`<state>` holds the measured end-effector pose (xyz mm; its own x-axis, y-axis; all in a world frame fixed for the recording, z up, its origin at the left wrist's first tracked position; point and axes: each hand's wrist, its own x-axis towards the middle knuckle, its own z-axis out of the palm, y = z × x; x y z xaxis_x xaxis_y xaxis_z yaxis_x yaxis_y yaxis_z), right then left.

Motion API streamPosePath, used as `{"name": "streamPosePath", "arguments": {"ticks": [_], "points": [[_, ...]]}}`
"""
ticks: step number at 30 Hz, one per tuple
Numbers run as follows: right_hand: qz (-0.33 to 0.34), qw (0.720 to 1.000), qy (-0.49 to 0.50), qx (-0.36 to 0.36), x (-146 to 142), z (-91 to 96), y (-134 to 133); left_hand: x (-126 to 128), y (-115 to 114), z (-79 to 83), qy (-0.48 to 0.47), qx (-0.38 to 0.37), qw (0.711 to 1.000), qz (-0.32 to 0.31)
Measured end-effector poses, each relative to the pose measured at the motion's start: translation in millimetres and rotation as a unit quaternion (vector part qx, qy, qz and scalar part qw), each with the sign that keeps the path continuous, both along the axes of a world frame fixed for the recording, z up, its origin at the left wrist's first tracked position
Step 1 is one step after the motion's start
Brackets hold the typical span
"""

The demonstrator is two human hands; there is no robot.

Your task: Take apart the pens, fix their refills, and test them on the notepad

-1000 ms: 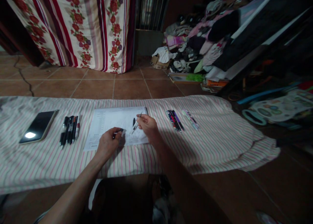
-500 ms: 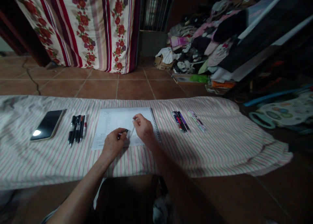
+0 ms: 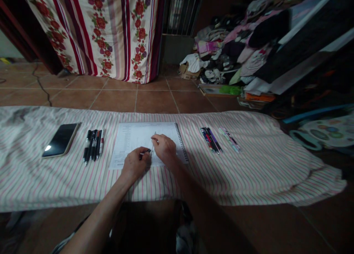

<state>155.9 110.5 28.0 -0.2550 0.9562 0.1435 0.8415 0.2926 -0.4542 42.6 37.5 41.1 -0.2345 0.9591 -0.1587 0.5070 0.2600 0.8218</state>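
Note:
A spiral notebook (image 3: 132, 137) lies open on a pink-striped cloth (image 3: 249, 165) spread over the tiled floor. Over its lower edge my left hand (image 3: 135, 163) is closed on a pen part with a dark tip. Close beside it, my right hand (image 3: 165, 147) pinches a thin pen piece whose tip points up over the page. The two hands nearly touch. A row of dark pens (image 3: 93, 144) lies left of the notebook. Further pens (image 3: 211, 139) and a pair of pale ones (image 3: 229, 139) lie to its right.
A black phone (image 3: 61, 139) rests at the cloth's left. A floral striped curtain (image 3: 110, 28) hangs behind. A heap of clothes and boxes (image 3: 235, 51) fills the back right, with a dark slanted board (image 3: 304, 36) and toys at the far right.
My right hand has come down and in toward the left hand, bringing its thin piece close to the part held there. The camera view has drifted left.

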Motion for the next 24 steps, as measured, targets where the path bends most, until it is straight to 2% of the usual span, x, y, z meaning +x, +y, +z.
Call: {"name": "streamPosePath", "arguments": {"ticks": [10, 18, 24], "points": [[0.02, 1.0, 0.004, 0.012, 6, 0.1, -1, -3, 2, -7.9, -0.025, 0.016, 1.0, 0.004], [0.001, 0.996, 0.069, 0.054, 33, 5.5, 9, -4, 4, -9.7, -0.021, 0.001, 1.0, 0.016], [-0.025, 0.996, 0.074, 0.035, 53, 6.7, 13, -6, 4, -5.6, -0.005, -0.01, 1.0, 0.025]]}}
